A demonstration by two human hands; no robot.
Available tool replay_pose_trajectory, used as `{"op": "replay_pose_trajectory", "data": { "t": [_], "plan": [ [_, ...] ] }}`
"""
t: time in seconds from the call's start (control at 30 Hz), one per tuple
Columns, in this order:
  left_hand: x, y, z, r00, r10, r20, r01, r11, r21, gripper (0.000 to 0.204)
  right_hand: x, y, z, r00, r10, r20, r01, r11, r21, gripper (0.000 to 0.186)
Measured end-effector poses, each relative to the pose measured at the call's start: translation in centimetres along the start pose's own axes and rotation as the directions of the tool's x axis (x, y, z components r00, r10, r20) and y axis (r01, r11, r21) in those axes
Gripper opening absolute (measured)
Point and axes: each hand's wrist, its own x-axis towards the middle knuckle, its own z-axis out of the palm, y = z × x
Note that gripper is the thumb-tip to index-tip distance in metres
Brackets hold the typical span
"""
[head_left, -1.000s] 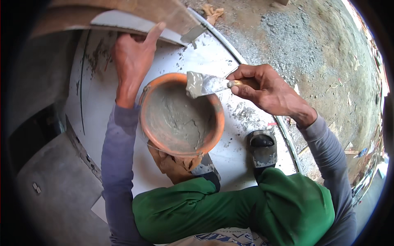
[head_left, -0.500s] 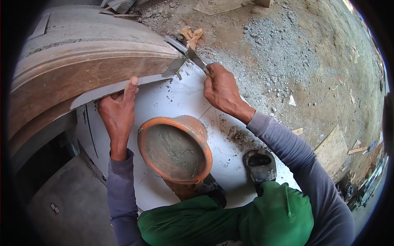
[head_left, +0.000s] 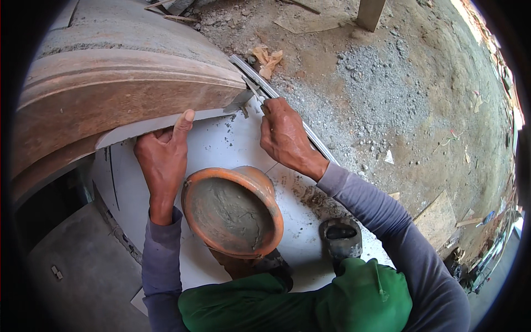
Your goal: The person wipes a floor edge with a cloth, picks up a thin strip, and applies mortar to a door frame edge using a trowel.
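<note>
My left hand [head_left: 161, 155] has its fingers curled under a white strip [head_left: 133, 127] along the lower edge of a brown step edge [head_left: 94, 99], thumb pressed on its face. My right hand [head_left: 290, 135] grips a putty knife [head_left: 255, 92], its blade at the grey mortar [head_left: 242, 100] on the strip's far end, beside a long metal trim [head_left: 311, 136]. Below my hands an orange bucket [head_left: 271, 238] with wet grey mortar inside sits tilted on white tiles [head_left: 218, 135], between my green-clad legs.
Rough dirt ground with grey gravel [head_left: 376, 94] lies to the right. A crumpled tan paper [head_left: 267, 61] and an upright wooden post [head_left: 368, 14] are at the back. A board [head_left: 434, 221] lies at the right. A grey floor [head_left: 83, 265] is at lower left, below a dark gap.
The putty knife has moved from over the bucket up to the strip's far corner. The view has shifted, showing more of the step, and the bucket now appears lower and tilted.
</note>
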Motion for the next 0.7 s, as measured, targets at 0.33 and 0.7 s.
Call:
{"op": "replay_pose_trajectory", "data": {
  "t": [0.33, 0.7],
  "plan": [
    [0.1, -0.4, 0.1, 0.998, 0.06, -0.024, -0.062, 0.991, -0.119, 0.041, 1.0, 0.9, -0.9, 0.978, 0.201, 0.046, -0.2, 0.979, -0.023, 0.026],
    [0.1, -1.2, -0.2, 0.997, 0.082, -0.016, -0.082, 0.994, -0.067, 0.043, -0.7, -0.5, -2.0, 0.979, 0.202, -0.037, -0.204, 0.978, -0.034, 0.027]
  ]
}}
